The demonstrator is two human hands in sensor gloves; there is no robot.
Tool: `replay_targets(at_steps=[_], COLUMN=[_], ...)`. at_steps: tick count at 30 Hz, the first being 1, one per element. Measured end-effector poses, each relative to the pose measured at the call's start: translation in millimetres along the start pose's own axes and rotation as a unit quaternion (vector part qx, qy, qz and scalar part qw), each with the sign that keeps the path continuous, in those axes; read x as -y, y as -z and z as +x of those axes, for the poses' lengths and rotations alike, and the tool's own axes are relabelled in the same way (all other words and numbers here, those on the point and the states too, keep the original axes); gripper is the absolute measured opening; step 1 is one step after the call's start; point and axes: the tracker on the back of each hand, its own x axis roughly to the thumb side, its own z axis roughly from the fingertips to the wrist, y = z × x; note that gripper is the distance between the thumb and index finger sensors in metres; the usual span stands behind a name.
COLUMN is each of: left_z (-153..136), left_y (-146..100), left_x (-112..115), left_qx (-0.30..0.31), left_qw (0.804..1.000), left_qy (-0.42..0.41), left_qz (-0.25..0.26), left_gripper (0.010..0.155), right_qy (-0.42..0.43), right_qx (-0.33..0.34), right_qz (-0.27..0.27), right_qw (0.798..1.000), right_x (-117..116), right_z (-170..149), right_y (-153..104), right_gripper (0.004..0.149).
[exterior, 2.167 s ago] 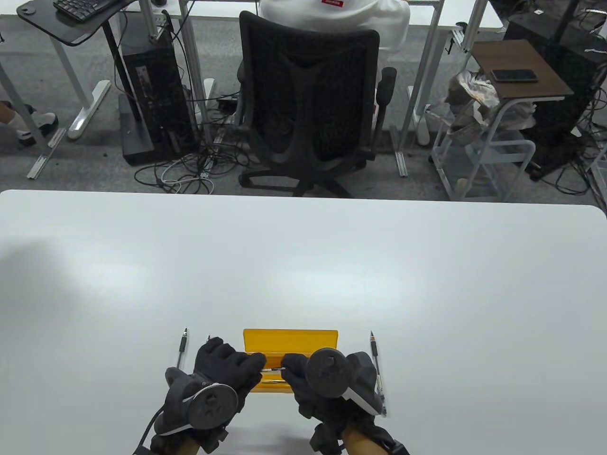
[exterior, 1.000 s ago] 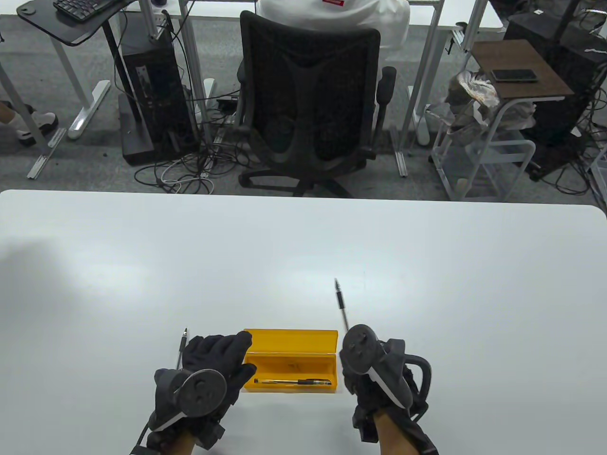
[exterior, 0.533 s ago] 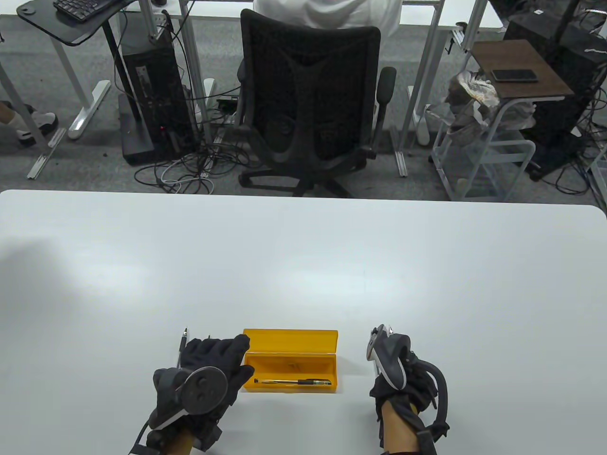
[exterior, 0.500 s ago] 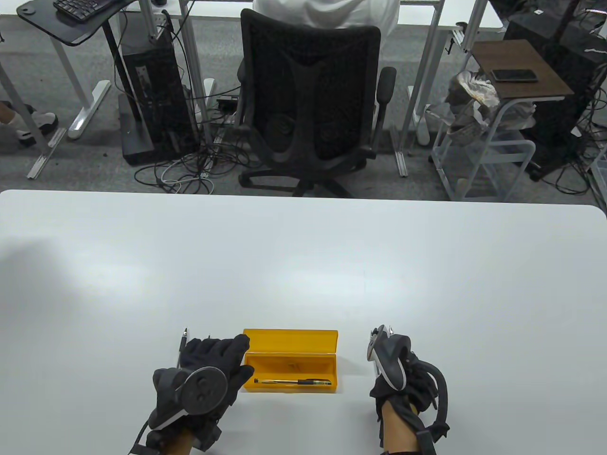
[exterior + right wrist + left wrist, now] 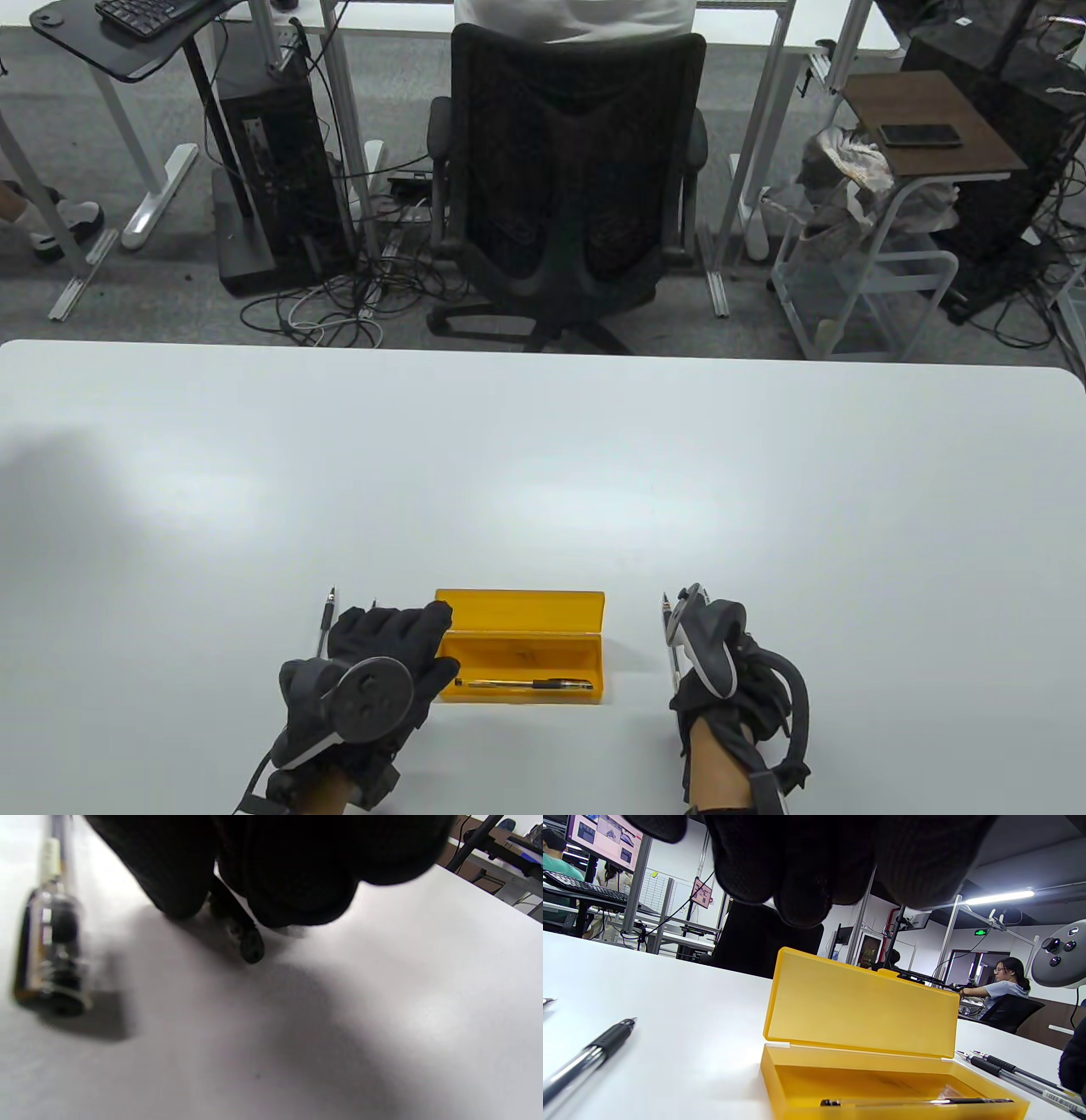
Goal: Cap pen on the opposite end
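An open yellow pen case (image 5: 519,630) sits near the table's front edge with one black pen (image 5: 526,682) inside; both also show in the left wrist view, the case (image 5: 861,1010) and the pen (image 5: 916,1102). My left hand (image 5: 424,641) is open, fingers spread at the case's left end. My right hand (image 5: 719,679) is low on the table right of the case, its fingers (image 5: 288,878) curled over a dark pen (image 5: 251,947). A second pen (image 5: 51,955) lies beside it. Two pens (image 5: 1009,1073) show side by side there.
Another pen (image 5: 325,624) lies on the table left of my left hand, also in the left wrist view (image 5: 585,1060). The white table (image 5: 543,475) stretches far beyond the case. An office chair (image 5: 568,195) stands behind the far edge.
My right hand brought its pen from pointing away over the table down to the spot right of the case, beside the other pen. My left hand stays by the case. The chair behind has turned.
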Motion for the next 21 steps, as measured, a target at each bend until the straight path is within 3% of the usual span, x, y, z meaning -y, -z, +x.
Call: replay_targets(at_steps=[9, 16, 19, 21], left_z=[1, 8, 9, 8], left_y=[5, 18, 23, 25], left_x=[6, 27, 36, 40], left_qx=[-0.015, -0.022, -0.028, -0.031], left_qw=[0.999, 0.994, 0.991, 0.989], left_qy=[0.023, 0.085, 0.096, 0.104], left_qz=[-0.019, -0.068, -0.088, -0.101], left_gripper=[0.065, 0.065, 0.065, 0.065], right_qy=[0.012, 0.011, 0.024, 0.034], right_qx=[0.011, 0.014, 0.019, 0.02], right_qz=[0.013, 0.018, 0.043, 0.011], right_qw=[1.0, 1.0, 0.999, 0.999], right_x=[-1, 2, 6, 19], right_z=[-2, -3, -4, -6], right_y=[0, -1, -2, -9], right_gripper=[0.065, 0.066, 0.072, 0.071])
